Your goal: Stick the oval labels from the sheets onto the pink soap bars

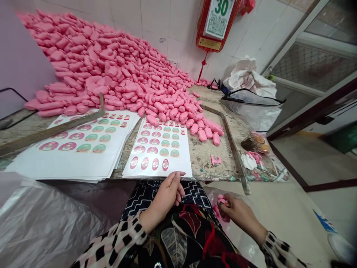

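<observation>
My left hand [170,191] is above my lap at the table's front edge, its thumb and fingers pressed together near the lower edge of a sticker sheet [178,165]; whether it holds anything small is hidden. Down to the right, my right hand [232,208] has its fingers closed on a pink bottle-shaped piece [221,201], over a clear plastic bag [245,238] with more pink pieces in it. Pink and green oval labels cover the sheet. A large heap of pink bottle-shaped pieces [119,74] spreads behind the sheets.
A stack of larger label sheets [67,163] lies at the left under a wooden strip [55,130]. Another strip [232,149] runs along the right of the wooden table [200,154]. Plastic bags [251,100] stand back right, and a calendar [219,18] hangs on the wall.
</observation>
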`<state>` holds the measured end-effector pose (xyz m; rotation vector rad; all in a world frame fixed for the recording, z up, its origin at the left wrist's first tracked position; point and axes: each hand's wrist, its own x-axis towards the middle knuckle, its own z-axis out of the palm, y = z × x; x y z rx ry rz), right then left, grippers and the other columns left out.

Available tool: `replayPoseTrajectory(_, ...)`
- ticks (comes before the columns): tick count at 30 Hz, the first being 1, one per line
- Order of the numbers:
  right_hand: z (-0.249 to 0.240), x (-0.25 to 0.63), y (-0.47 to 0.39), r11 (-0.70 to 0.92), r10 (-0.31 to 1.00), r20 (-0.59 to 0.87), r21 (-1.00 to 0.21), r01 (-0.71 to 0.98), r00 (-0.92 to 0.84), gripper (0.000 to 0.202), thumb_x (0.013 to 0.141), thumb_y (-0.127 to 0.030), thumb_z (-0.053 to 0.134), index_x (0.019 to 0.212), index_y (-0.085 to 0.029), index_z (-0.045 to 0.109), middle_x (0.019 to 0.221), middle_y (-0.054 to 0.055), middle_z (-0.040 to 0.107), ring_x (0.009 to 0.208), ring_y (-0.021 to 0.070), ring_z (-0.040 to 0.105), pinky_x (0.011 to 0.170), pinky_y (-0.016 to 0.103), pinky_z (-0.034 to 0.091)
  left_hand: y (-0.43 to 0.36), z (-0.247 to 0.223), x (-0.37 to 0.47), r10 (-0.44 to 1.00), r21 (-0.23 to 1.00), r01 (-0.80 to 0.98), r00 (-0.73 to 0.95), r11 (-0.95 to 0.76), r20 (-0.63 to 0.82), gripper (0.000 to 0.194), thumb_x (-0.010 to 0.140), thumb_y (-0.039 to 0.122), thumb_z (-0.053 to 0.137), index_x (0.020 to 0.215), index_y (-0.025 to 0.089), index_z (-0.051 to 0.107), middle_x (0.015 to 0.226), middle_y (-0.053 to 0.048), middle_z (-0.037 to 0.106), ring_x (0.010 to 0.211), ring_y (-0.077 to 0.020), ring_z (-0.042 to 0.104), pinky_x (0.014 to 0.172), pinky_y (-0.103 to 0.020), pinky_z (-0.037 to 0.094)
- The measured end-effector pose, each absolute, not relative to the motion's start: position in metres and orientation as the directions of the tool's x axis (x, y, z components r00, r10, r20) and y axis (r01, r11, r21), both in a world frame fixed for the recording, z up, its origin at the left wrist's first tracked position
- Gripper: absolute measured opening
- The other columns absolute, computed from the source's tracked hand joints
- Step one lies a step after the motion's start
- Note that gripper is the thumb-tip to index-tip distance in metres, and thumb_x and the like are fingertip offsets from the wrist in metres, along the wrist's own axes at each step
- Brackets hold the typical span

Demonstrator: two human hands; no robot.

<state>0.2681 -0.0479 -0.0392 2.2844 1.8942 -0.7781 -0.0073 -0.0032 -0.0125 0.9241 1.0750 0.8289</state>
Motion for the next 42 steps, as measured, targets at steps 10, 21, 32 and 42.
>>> replayPoseTrajectory(10, 0.006, 0.236, 0.025, -0.013, 0.995, -0.092, -0.575, 0.818, -0.048, 0.036, 0.078, -0.050, 0.046, 0.091, -0.022, 0.065, 0.080, 0.003, 0.067, 0.074, 0.0185, 0.060, 0.065, 0.026, 0.041, -0.007, -0.014, -0.007, 0.889, 0.921, -0.057, 0.290, 0.385, -0.354, 0.044, 0.085, 0.052, 0.035, 0.106, 0.017, 0.051, 0.058, 0.003, 0.051, 0.043, -0.0072, 0.042, 0.037, -0.016, 0.033)
replayPoseTrajectory(21, 0.007, 0.186, 0.178, -0.236, 0.948, 0.107, -0.396, 0.888, 0.300, 0.046, 0.078, -0.045, 0.046, 0.109, -0.012, 0.051, 0.101, 0.016, 0.059, 0.093, 0.0276, 0.054, 0.076, 0.037, 0.037, -0.015, -0.006, -0.024, 0.907, 0.917, -0.055, 0.181, 0.396, -0.381, 0.041, 0.083, 0.050, 0.039, 0.101, 0.017, 0.054, 0.056, 0.004, 0.049, 0.040, -0.0063, 0.040, 0.037, -0.015, 0.030)
replayPoseTrajectory(32, 0.015, 0.136, 0.074, -0.155, 0.983, -0.179, -0.931, 0.331, -0.043, 0.038, 0.073, -0.042, 0.056, 0.101, -0.017, 0.052, 0.077, 0.002, 0.059, 0.062, 0.0137, 0.053, 0.058, 0.026, 0.042, -0.005, -0.003, -0.028, 0.924, 0.801, -0.461, 0.194, 0.383, -0.330, 0.041, 0.078, 0.038, 0.057, 0.113, 0.016, 0.052, 0.092, -0.006, 0.061, 0.073, -0.0113, 0.058, 0.066, -0.024, 0.047)
replayPoseTrajectory(42, -0.003, 0.117, 0.040, 0.111, 0.970, -0.032, -0.823, 0.557, -0.239, 0.032, 0.083, -0.043, 0.046, 0.100, -0.021, 0.062, 0.088, 0.003, 0.061, 0.080, 0.0160, 0.054, 0.073, 0.029, 0.041, 0.003, 0.002, -0.053, 0.948, 0.890, -0.385, -0.098, 0.244, -0.302, 0.037, 0.070, 0.035, 0.065, 0.100, 0.016, 0.054, 0.083, -0.003, 0.062, 0.072, -0.0155, 0.059, 0.070, -0.030, 0.047)
